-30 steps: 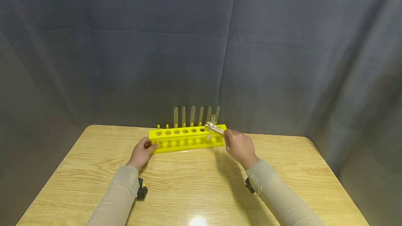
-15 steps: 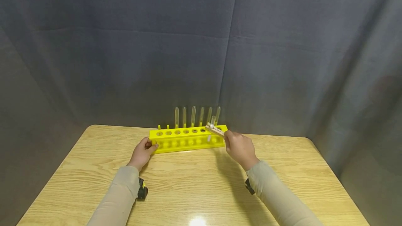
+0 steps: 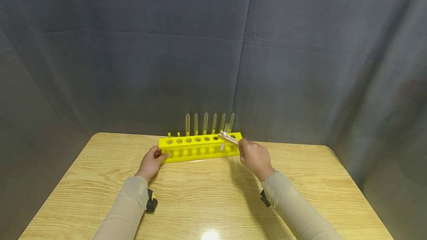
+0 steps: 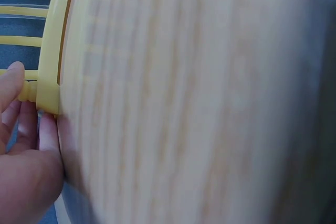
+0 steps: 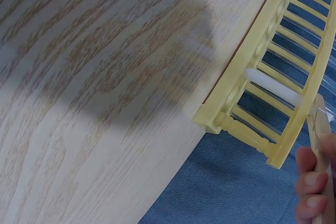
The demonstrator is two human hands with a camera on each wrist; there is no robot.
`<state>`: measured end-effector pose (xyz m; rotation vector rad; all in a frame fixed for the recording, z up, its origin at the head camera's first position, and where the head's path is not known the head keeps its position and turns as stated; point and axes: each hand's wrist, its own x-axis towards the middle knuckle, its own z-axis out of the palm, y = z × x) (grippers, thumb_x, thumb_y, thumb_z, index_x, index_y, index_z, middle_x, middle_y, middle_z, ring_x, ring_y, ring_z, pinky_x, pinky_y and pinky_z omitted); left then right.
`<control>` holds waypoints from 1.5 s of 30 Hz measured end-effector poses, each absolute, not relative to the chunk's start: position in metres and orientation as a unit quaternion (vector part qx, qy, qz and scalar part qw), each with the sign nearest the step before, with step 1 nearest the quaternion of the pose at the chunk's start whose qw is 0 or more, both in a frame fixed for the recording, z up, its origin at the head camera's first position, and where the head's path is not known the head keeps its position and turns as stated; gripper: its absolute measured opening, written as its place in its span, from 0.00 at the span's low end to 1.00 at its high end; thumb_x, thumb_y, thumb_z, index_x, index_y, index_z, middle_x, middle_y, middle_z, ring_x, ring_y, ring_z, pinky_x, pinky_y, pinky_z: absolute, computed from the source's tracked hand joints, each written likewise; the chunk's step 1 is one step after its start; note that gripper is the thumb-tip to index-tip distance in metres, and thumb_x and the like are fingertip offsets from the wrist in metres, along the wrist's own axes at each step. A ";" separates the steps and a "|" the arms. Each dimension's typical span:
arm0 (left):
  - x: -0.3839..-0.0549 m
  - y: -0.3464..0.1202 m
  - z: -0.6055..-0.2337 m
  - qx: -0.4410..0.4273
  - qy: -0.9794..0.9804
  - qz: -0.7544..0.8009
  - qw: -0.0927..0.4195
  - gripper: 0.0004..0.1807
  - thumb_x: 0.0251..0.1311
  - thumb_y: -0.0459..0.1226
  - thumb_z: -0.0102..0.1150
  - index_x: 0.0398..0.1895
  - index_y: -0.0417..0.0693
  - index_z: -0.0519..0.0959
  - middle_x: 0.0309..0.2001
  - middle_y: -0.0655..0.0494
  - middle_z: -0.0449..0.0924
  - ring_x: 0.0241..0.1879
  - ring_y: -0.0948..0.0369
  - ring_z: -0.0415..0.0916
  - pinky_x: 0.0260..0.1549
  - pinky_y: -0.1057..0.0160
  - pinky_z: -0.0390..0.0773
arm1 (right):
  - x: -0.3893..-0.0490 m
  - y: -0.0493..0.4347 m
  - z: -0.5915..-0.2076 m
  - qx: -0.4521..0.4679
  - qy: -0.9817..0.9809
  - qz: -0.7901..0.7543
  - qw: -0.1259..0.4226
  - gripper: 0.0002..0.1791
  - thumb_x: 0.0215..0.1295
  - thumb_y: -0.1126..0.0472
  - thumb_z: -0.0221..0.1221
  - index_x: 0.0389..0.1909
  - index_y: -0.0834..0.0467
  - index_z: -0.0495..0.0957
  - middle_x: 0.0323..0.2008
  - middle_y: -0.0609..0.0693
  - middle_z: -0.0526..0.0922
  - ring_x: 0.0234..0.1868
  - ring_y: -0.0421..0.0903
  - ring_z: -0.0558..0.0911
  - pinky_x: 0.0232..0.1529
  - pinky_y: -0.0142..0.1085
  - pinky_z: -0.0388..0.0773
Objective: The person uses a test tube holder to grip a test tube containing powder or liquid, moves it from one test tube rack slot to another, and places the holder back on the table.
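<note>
A yellow test tube rack (image 3: 186,146) stands near the table's far edge. My left hand (image 3: 150,163) grips its left end; in the left wrist view the thumb and fingers lie around the end post (image 4: 27,94). My right hand (image 3: 256,157) holds a wooden test tube clamp (image 3: 231,139) by its handle. The clamp's jaws hold a clear test tube (image 3: 227,126) with white contents. This tube stands in a hole near the rack's right end, its white lower part (image 5: 273,86) showing below the top plate in the right wrist view, the tip close over the base.
Several clear test tubes (image 3: 205,123) stand upside down on the pegs along the rack's back. Two bare pegs (image 3: 169,135) show at its left. Behind the wooden table (image 3: 200,192) hangs a grey curtain (image 3: 166,66).
The rack has shifted very slightly to the right in the head view. Both hands keep their holds, and the clamped tube stays at the same hole.
</note>
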<state>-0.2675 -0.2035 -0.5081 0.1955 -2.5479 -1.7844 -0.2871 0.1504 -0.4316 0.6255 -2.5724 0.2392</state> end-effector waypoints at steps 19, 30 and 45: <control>-0.265 -0.202 -0.503 0.065 -0.818 -0.572 0.009 0.14 0.76 0.37 0.53 0.56 0.35 0.70 0.59 0.34 0.72 0.62 0.41 0.68 0.65 0.41 0.64 | -0.288 0.150 -0.432 0.201 -0.950 0.113 0.209 0.03 0.70 0.65 0.60 0.38 0.61 0.78 0.21 0.49 0.78 0.15 0.41 0.68 0.15 0.37 0.69; -0.264 -0.201 -0.501 0.065 -0.820 -0.569 0.015 0.12 0.75 0.37 0.54 0.51 0.36 0.70 0.58 0.35 0.74 0.61 0.41 0.69 0.64 0.41 0.65 | -0.287 0.151 -0.433 0.195 -0.952 0.131 0.197 0.04 0.71 0.64 0.61 0.40 0.62 0.78 0.23 0.49 0.81 0.15 0.40 0.68 0.15 0.36 0.67; -0.264 -0.201 -0.501 0.069 -0.820 -0.569 0.010 0.13 0.76 0.37 0.53 0.53 0.35 0.70 0.59 0.35 0.73 0.61 0.41 0.68 0.64 0.41 0.65 | -0.289 0.151 -0.435 0.189 -0.952 0.133 0.201 0.05 0.72 0.63 0.60 0.41 0.61 0.78 0.23 0.49 0.80 0.15 0.41 0.69 0.15 0.37 0.68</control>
